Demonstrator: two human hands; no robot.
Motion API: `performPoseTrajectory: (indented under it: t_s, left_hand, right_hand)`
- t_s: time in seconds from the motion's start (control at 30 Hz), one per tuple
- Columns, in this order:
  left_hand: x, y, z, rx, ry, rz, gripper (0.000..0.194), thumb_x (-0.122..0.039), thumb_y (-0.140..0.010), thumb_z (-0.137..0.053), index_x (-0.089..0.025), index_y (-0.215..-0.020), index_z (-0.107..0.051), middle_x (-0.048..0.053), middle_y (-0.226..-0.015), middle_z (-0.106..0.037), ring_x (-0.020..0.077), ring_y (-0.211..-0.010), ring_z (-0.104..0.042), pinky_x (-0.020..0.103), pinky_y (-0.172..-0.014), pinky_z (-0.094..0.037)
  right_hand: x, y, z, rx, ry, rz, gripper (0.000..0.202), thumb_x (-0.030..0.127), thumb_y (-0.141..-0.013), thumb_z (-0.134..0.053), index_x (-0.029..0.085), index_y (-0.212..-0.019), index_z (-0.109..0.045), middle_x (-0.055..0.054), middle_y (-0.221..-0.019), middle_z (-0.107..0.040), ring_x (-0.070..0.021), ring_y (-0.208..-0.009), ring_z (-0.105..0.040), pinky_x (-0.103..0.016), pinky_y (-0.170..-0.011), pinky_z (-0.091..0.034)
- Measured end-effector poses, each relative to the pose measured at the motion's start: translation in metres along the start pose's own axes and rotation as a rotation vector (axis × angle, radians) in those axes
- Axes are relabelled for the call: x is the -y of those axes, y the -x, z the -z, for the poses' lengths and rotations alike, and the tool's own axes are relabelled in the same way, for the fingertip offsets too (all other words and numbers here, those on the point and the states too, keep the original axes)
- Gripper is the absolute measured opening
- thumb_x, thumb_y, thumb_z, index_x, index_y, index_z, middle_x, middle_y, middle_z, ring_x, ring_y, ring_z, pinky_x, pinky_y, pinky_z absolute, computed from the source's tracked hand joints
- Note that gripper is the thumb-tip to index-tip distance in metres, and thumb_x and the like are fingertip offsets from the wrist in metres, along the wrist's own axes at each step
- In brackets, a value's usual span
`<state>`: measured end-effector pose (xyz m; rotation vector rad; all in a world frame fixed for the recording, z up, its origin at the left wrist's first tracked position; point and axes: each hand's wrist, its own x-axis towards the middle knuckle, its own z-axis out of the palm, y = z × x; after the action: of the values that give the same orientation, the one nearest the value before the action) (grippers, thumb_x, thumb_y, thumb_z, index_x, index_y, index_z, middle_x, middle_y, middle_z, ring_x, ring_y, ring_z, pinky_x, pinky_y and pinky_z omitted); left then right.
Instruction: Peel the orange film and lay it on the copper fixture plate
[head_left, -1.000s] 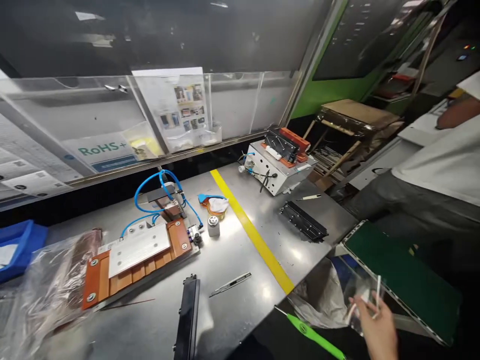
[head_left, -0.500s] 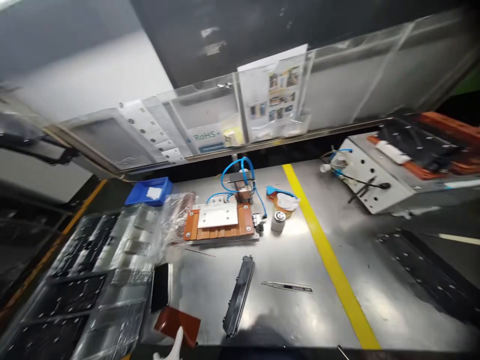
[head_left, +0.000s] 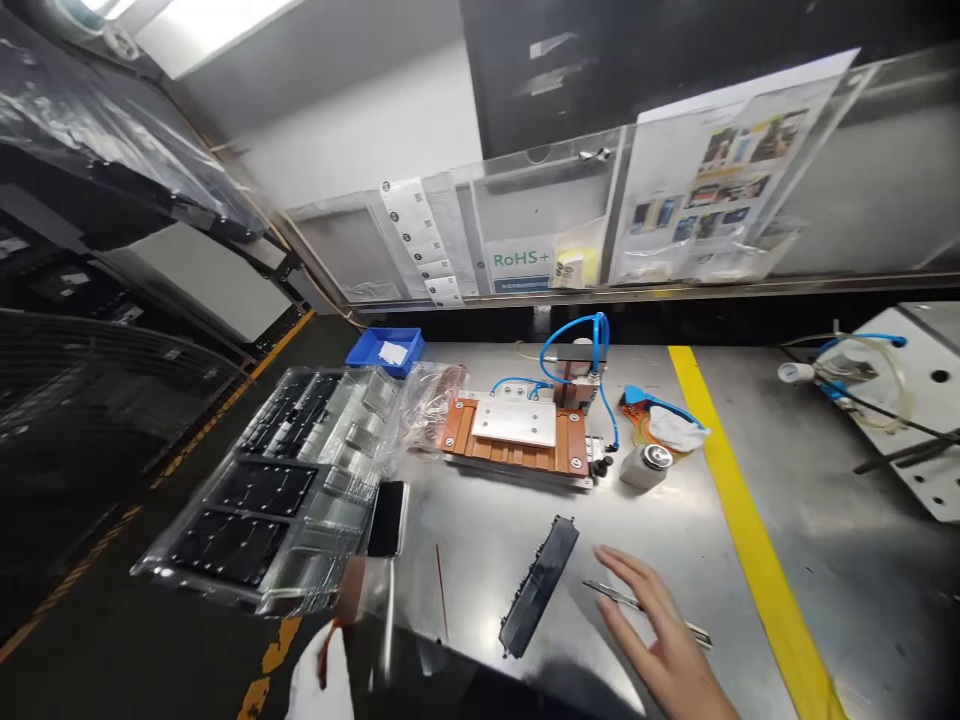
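Resting my right hand flat, fingers spread wide, over thin tweezers near the bench front edge, black strip just beside, my gloved left hand blurring at the front-left corner, grip unclear.

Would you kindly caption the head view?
Bare right hand resting over thin metal tweezers beside long black plastic strip.

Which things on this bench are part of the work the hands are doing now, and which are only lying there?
In hand or close to the hands:
right hand over the metal strip
black bar
left hand, blurred, near the tray

Lying about:
orange fixture
blue bin
metal weight
tape roll
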<state>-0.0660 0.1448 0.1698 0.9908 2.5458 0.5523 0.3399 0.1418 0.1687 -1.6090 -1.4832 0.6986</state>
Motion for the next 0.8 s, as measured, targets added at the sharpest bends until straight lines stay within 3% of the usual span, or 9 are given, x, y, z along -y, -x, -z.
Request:
performPoseTrajectory:
  t_s: [0.07, 0.13, 0.23, 0.3, 0.4, 0.5, 0.57, 0.73, 0.8]
  left_hand:
    - [-0.015, -0.002, 0.019, -0.016, 0.024, -0.159, 0.047, -0.055, -0.086, -0.038, -0.024, -0.113, -0.061, 0.012, -0.120, -0.066, 0.0351, -0.111, -0.062, 0.055, -0.102, -0.044]
    - [-0.028, -0.004, 0.036, 0.019, 0.067, -0.310, 0.041, -0.053, -0.081, -0.049, -0.027, -0.107, -0.067, 0.007, -0.116, -0.070, 0.0293, -0.108, -0.064, 0.044, -0.106, -0.044]
    - [-0.046, -0.001, 0.062, 0.192, 0.080, -0.513, 0.027, -0.047, -0.079, -0.059, -0.032, -0.097, -0.074, 0.001, -0.105, -0.075, 0.0227, -0.099, -0.067, 0.031, -0.099, -0.048]
    - [-0.056, 0.005, 0.076, 0.356, 0.096, -0.580, 0.022, -0.044, -0.082, -0.060, -0.033, -0.092, -0.076, 0.001, -0.096, -0.077, 0.0221, -0.091, -0.069, 0.031, -0.090, -0.052]
    - [-0.061, 0.016, 0.087, 0.423, 0.384, -0.400, 0.032, -0.045, -0.076, -0.070, -0.028, -0.103, -0.074, 0.004, -0.092, -0.076, 0.0223, -0.087, -0.069, 0.032, -0.085, -0.054]
    - [-0.054, 0.021, 0.081, 0.451, 0.790, -0.117, 0.072, -0.050, -0.066, -0.079, -0.023, -0.129, -0.058, 0.008, -0.104, -0.073, 0.0189, -0.081, -0.068, 0.029, -0.073, -0.055]
    - [-0.048, 0.024, 0.071, 0.533, 0.879, -0.006, 0.070, -0.052, -0.067, -0.078, -0.019, -0.126, -0.059, 0.009, -0.101, -0.072, 0.0138, -0.070, -0.066, 0.022, -0.059, -0.050]
    - [-0.049, 0.028, 0.047, 0.586, 0.786, 0.061, 0.044, -0.055, -0.076, -0.067, -0.012, -0.088, -0.069, 0.008, -0.085, -0.072, 0.0122, -0.062, -0.064, 0.019, -0.051, -0.042]
    - [-0.055, 0.027, 0.043, 0.566, 0.712, 0.055, 0.041, -0.053, -0.077, -0.064, -0.014, -0.087, -0.069, 0.008, -0.083, -0.072, 0.0136, -0.061, -0.063, 0.021, -0.051, -0.043]
  right_hand:
    - [0.028, -0.025, -0.031, 0.172, -0.043, 0.148, 0.031, 0.034, -0.096, -0.051, 0.028, -0.124, -0.062, -0.010, -0.123, -0.064, -0.0271, -0.116, -0.060, -0.042, -0.097, -0.053]
    - [0.060, -0.044, -0.058, 0.277, -0.090, 0.259, 0.037, 0.032, -0.093, -0.056, 0.030, -0.130, -0.059, -0.008, -0.128, -0.062, -0.0261, -0.121, -0.057, -0.042, -0.101, -0.050]
    - [0.110, -0.062, -0.094, 0.454, -0.211, 0.383, 0.067, 0.031, -0.084, -0.069, 0.031, -0.145, -0.042, -0.008, -0.150, -0.044, -0.0314, -0.138, -0.037, -0.052, -0.114, -0.033]
    - [0.137, -0.066, -0.114, 0.610, -0.343, 0.395, 0.067, 0.033, -0.080, -0.074, 0.032, -0.142, -0.048, -0.008, -0.146, -0.050, -0.0329, -0.134, -0.044, -0.051, -0.112, -0.036]
    - [0.154, -0.062, -0.139, 0.744, -0.451, 0.358, 0.027, 0.039, -0.090, -0.062, 0.031, -0.115, -0.070, -0.004, -0.105, -0.075, -0.0243, -0.094, -0.071, -0.034, -0.086, -0.058]
    - [0.142, -0.062, -0.155, 0.726, -0.474, 0.252, 0.033, 0.045, -0.098, -0.047, 0.023, -0.107, -0.071, -0.006, -0.092, -0.077, -0.0217, -0.077, -0.074, -0.028, -0.069, -0.062]
    - [0.126, -0.068, -0.161, 0.691, -0.459, 0.191, 0.038, 0.048, -0.099, -0.044, 0.020, -0.110, -0.069, -0.008, -0.089, -0.077, -0.0228, -0.073, -0.075, -0.030, -0.067, -0.063]
    - [0.110, -0.081, -0.167, 0.458, -0.301, 0.239, 0.039, 0.049, -0.089, -0.059, 0.029, -0.121, -0.067, -0.013, -0.124, -0.064, -0.0377, -0.115, -0.059, -0.061, -0.096, -0.049]
    - [0.120, -0.078, -0.168, 0.437, -0.256, 0.381, 0.032, 0.042, -0.091, -0.057, 0.032, -0.119, -0.068, -0.013, -0.123, -0.064, -0.0360, -0.113, -0.060, -0.060, -0.094, -0.050]
